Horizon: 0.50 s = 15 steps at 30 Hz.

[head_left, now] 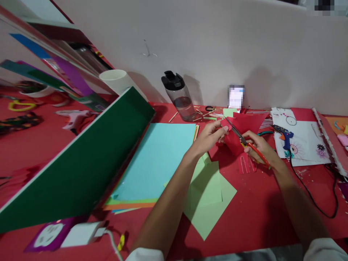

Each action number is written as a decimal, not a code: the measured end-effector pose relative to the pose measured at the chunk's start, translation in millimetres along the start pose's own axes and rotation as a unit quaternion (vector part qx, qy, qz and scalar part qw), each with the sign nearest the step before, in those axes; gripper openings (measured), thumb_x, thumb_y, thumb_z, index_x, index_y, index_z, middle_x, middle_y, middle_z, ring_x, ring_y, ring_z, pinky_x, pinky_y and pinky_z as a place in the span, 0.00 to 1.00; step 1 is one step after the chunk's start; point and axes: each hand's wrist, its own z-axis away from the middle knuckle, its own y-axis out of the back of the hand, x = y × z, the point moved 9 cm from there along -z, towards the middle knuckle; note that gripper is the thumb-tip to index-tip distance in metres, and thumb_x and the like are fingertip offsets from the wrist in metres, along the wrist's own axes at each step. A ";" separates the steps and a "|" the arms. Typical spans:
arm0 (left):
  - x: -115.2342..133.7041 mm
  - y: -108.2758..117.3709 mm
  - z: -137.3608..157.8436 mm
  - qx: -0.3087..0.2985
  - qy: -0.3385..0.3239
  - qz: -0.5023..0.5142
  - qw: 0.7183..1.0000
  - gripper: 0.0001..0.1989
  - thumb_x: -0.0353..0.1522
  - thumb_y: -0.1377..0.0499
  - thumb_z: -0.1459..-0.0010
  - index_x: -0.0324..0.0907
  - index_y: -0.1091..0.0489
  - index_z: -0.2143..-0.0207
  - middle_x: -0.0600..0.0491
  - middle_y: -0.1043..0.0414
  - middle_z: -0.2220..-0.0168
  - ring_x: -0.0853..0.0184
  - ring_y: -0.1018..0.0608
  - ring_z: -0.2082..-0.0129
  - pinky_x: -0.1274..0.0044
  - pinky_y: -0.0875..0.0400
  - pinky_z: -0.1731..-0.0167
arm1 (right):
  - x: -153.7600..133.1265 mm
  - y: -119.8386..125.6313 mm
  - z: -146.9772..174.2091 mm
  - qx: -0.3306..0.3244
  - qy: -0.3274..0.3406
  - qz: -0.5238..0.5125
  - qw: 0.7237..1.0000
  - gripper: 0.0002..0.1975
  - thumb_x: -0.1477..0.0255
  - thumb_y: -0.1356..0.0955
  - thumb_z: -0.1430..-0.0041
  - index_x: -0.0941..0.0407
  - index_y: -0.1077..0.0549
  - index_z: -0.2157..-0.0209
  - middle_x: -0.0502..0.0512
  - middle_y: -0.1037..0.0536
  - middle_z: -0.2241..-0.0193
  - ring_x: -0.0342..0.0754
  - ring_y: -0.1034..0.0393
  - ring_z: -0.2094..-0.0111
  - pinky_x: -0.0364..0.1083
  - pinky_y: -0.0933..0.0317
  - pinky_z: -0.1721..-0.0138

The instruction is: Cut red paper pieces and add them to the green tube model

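My left hand pinches a small piece of red paper between thumb and fingers. My right hand is closed round the orange handles of a pair of scissors, whose blades point up and left at the red paper. Behind and below the blades lies a larger sheet of red paper. Just under my right hand, red paper with thin pale curved outlines rests on the red table. Light green paper sheets lie beneath and beside my left forearm.
A stack of coloured sheets, light blue on top, lies left of my arm beside a green board. A dark-lidded bottle and a lit phone stand by the wall. A blue glue gun with its cord lies right.
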 end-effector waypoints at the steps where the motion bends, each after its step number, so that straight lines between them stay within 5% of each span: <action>1: 0.7 -0.3 0.4 -0.002 -0.001 0.003 1.000 0.16 0.44 0.33 0.40 0.42 0.29 0.70 0.57 0.35 0.76 0.72 0.33 0.77 0.78 0.36 0.74 | 0.7 -0.2 -0.5 0.000 0.002 -0.001 1.000 0.30 0.44 0.27 0.41 0.50 0.31 0.50 0.43 0.34 0.75 0.41 0.44 0.80 0.40 0.47 0.79; 9: -12.7 -6.1 1.5 -0.021 0.020 0.035 0.999 0.18 0.45 0.29 0.43 0.42 0.28 0.66 0.56 0.30 0.72 0.72 0.32 0.76 0.78 0.35 0.75 | 2.5 -3.4 -4.6 0.015 0.022 -0.005 1.000 0.32 0.39 0.29 0.42 0.50 0.33 0.52 0.42 0.37 0.75 0.41 0.45 0.79 0.41 0.48 0.77; 15: -22.1 -14.7 0.2 0.067 -0.005 0.091 0.994 0.25 0.54 0.35 0.38 0.42 0.31 0.71 0.58 0.35 0.77 0.74 0.35 0.80 0.79 0.40 0.78 | -4.8 -3.9 -5.0 0.053 0.045 0.016 0.997 0.31 0.40 0.29 0.41 0.51 0.33 0.53 0.44 0.36 0.73 0.41 0.45 0.77 0.41 0.47 0.75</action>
